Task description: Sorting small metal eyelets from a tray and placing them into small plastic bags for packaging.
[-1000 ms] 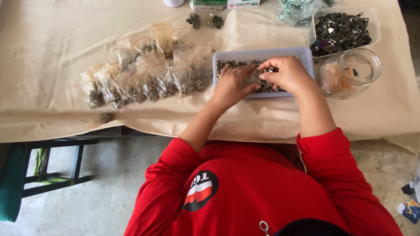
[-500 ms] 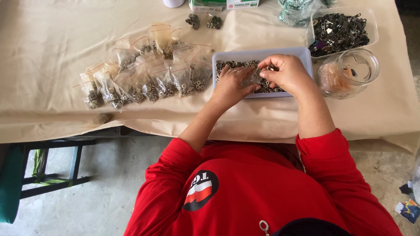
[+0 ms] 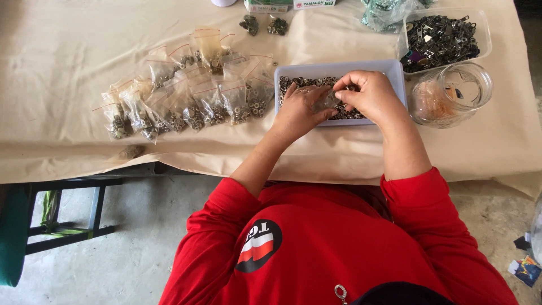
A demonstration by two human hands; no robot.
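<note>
A shallow pale blue tray (image 3: 339, 68) full of small metal rings sits on the paper-covered table. Both hands hover over it. My left hand (image 3: 299, 110) pinches a small clear plastic bag (image 3: 327, 102) at its lower edge. My right hand (image 3: 370, 93) is curled over the bag's top, fingertips pressed together at its mouth; what it pinches is too small to tell. To the left lies a spread of several small filled bags with red seals (image 3: 192, 101).
A glass jar (image 3: 451, 93) stands right of the tray. Behind it is a clear tub of dark metal parts (image 3: 443, 36). Two small bags (image 3: 264, 25) and boxes lie at the far edge. A dark stool frame (image 3: 68, 209) stands below the table's left.
Both hands stay over the tray. The fingers shifted slightly around the small bag; nothing else moved.
</note>
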